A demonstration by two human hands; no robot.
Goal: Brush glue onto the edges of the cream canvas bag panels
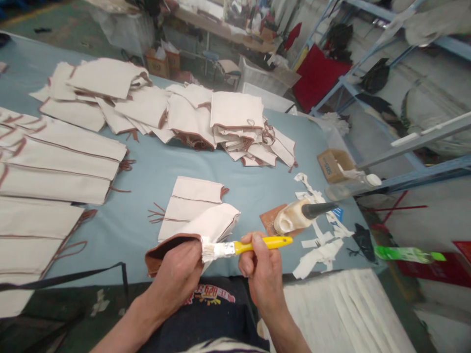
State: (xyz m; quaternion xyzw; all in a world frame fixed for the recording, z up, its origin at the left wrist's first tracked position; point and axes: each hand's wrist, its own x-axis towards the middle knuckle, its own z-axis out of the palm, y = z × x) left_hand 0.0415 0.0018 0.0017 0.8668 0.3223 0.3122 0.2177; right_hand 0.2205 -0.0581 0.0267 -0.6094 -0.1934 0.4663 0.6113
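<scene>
My right hand [263, 260] is closed round the yellow handle of a paintbrush [263, 243]. Its bristles, coated white, point left and meet the edge of a cream fabric bag [215, 220] with brown lining. The bag's mouth gapes, and my left hand [180, 262] grips its rim, some fingers hidden inside. Behind it on the table lies another cream piece [191, 196] with dark seams and brown cords. To the right of the brush, a whitish container [289, 218] with a dark pointed nozzle stands on a brown square [270, 218].
Cream fabric pieces are heaped [235, 110] along the table's far side, and more lie in rows [66, 157] at the left. White scraps [320, 255], a clear bottle [353, 185] and a cardboard box [333, 164] occupy the right end. Metal shelving [342, 83] rises beyond the blue-grey table [143, 171].
</scene>
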